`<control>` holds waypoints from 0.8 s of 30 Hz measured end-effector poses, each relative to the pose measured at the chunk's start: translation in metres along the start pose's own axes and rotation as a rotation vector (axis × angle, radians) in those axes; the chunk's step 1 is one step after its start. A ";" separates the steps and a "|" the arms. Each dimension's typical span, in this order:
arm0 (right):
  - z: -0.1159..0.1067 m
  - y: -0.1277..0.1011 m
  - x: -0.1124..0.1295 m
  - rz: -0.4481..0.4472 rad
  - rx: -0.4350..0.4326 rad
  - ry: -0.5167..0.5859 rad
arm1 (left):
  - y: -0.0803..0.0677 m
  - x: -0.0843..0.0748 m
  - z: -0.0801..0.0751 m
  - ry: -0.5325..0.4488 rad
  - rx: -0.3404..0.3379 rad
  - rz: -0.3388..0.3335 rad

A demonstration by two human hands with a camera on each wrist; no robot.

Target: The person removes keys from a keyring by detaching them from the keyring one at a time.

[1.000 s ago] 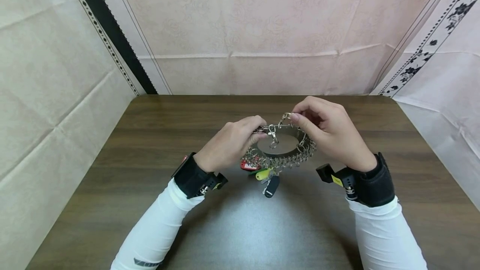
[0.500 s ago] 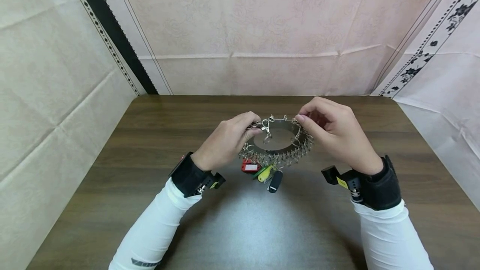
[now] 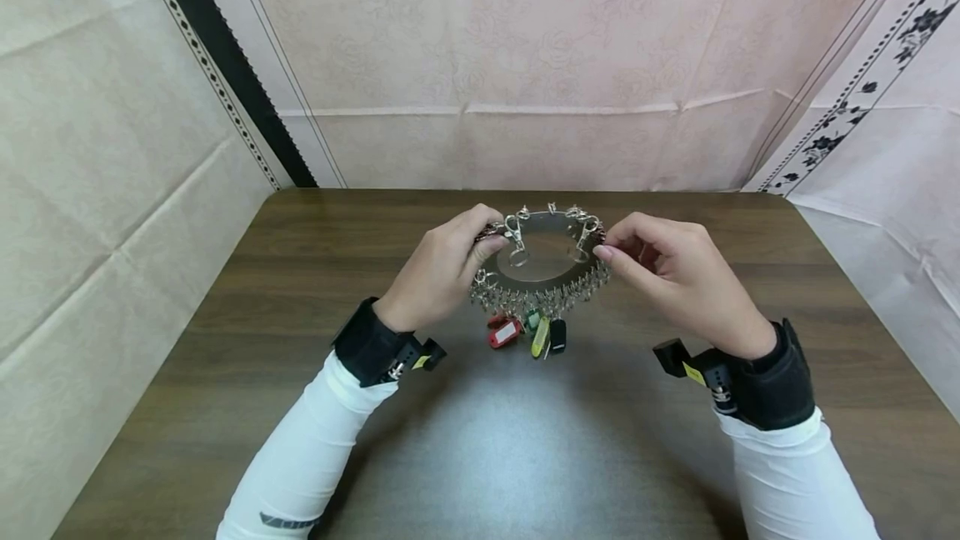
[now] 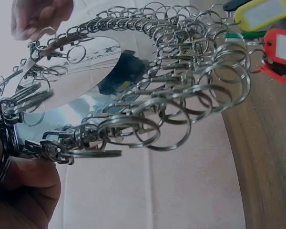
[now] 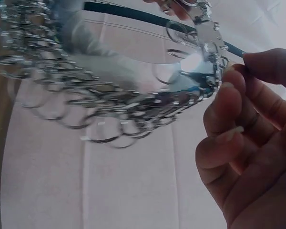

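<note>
A flat silvery metal hoop (image 3: 534, 283) is held up over the table, tilted, its band lined with many small clasps and split rings (image 4: 169, 126). My left hand (image 3: 442, 269) grips its left edge, thumb and fingers around the band and the clasps there. At the right edge, thumb and index finger of my right hand (image 3: 678, 277) pinch the rim or a clasp on it; which, I cannot tell. Below the hoop dangle a red key tag (image 3: 505, 333), a yellow-green tag (image 3: 540, 337), a black tag (image 3: 557, 336) and a green one (image 3: 533, 321).
A brown wood-grain table (image 3: 420, 457) lies beneath both hands. Pale patterned cloth (image 3: 562, 65) hangs behind it and at the sides. Black straps with small cameras sit on the left wrist (image 3: 375, 344) and right wrist (image 3: 765, 382).
The hoop has moved left and up in the head view with my left hand. My right hand has shifted right and down, from the hoop's upper rim to its right edge. The tags swing beneath.
</note>
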State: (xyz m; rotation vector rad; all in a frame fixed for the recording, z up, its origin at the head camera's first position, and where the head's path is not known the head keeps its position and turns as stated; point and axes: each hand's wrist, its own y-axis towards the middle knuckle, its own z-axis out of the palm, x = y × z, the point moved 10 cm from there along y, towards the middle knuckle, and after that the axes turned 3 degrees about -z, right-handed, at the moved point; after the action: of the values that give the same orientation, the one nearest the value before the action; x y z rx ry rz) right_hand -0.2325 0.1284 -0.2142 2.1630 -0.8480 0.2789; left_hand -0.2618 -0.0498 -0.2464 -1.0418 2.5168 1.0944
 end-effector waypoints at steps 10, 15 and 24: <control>0.025 -0.011 -0.016 0.029 0.149 0.023 | 0.000 0.007 -0.015 -0.049 -0.057 -0.055; 0.045 -0.021 -0.028 0.050 0.293 -0.006 | 0.001 0.006 -0.020 -0.085 -0.090 -0.048; 0.085 -0.036 -0.065 0.197 0.505 -0.004 | -0.001 0.011 -0.028 -0.155 -0.143 -0.068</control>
State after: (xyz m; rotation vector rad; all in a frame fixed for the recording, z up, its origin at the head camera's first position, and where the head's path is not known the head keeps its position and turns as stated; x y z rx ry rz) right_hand -0.2637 0.1139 -0.3220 2.5390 -1.0836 0.6465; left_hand -0.2665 -0.0757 -0.2325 -1.0268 2.2946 1.2979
